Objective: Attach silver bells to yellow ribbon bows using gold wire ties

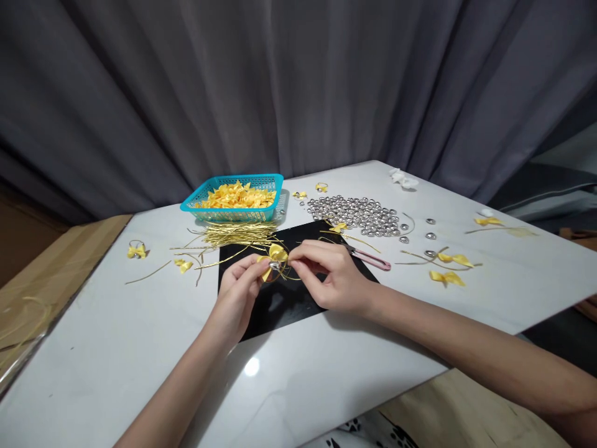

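Note:
Between my two hands, above a black mat [275, 311], is a yellow ribbon bow [278, 252] with a silver bell [274, 266] at its middle. My left hand [243, 283] pinches the bow's left side, thumb beside the bell. Close to the bow's right loop, my right hand [329, 270] has thumb and forefinger pressed together, apparently on a thin gold cord; the fingertips hide most of it. Loose cord ends curve below the bow. Pink-handled scissors or snips [370, 258] lie just behind my right hand.
A turquoise basket [186, 205] of yellow bows stands at the back left, with a bundle of gold cords [240, 234] before it. Many silver bells [359, 213] lie spread right of it. Loose bows [446, 277] lie at the right, a finished-looking looped bow [137, 251] at the left.

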`<state>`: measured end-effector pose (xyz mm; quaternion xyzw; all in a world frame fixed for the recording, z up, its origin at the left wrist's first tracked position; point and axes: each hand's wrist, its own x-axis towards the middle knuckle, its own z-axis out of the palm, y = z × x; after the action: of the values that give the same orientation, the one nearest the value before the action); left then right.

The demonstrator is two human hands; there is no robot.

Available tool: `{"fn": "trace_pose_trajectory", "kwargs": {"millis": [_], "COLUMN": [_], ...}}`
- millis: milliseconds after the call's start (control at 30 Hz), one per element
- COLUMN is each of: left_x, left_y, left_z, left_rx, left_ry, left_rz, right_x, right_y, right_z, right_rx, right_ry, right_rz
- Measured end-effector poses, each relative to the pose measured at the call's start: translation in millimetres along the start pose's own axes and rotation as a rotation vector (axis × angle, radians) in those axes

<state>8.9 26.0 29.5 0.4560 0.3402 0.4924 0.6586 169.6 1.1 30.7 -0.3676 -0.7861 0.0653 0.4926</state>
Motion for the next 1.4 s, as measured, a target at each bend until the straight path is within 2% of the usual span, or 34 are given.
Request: {"fn": "trace_pose_trajectory", "kwargs": {"millis": [200,567,867,1000,1200,1400], "left_x": [0,1,0,-2,-5,-7], "left_y": [0,-1,0,0,-2,-2], "left_z": [-0.7,0.2,0.0,2.4,6.2,6.5], "left_rx": [0.001,-0.002,0.065,0.093,-0.015,-0.051], "left_ry": [-0.021,-0.052,0.005,0.008,-0.038,-0.040], "left_rz": [-0.008,-0.010,0.001,-0.028,-0.040,-0.038], "right_x": [-1,-1,-3,-4,-10,-10], "right_y": [0,1,5,6,3,1], "right_z": [2,2,5,9,18,16], "right_rx": [0.016,0.044,0.057,0.122,0.277,0.236], "right_ry": [0.013,0.022,0.017,0.024,0.103,0.114], "right_rz": [0.024,-0.054,-0.052,-0.028,0.097,0.055]}}
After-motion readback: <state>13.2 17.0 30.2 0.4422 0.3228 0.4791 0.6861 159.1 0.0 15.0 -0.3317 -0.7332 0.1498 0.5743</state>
